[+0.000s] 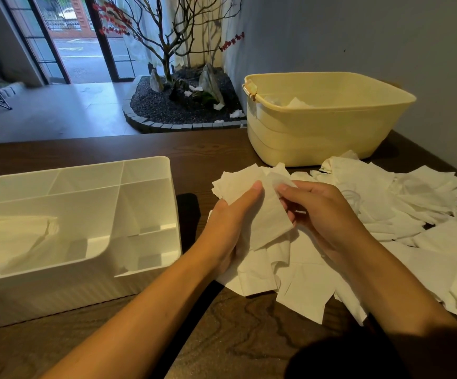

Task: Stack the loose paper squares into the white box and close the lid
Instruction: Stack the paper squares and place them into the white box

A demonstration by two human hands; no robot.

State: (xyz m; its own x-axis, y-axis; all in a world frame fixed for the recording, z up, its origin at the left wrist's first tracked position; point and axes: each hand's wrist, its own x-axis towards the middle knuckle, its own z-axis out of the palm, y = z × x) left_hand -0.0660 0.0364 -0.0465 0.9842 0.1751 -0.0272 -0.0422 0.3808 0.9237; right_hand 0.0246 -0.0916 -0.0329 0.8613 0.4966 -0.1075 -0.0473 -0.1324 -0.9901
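A white box [167,173] with inner dividers stands open on the left of the dark wooden table. A stack of paper squares [14,236] lies in its near left compartment. My left hand [230,214] holds a small bundle of paper squares [238,184], thumb on top. My right hand [323,212] pinches one white paper square [269,222] that hangs against the bundle. Many loose paper squares [402,212] are spread over the table to the right and under my hands. No lid is visible.
A pale yellow plastic tub [317,143] with some paper inside stands at the back right by the grey wall. The table's [222,337] far edge runs behind the box. Beyond it are a floor, an indoor tree bed and glass doors.
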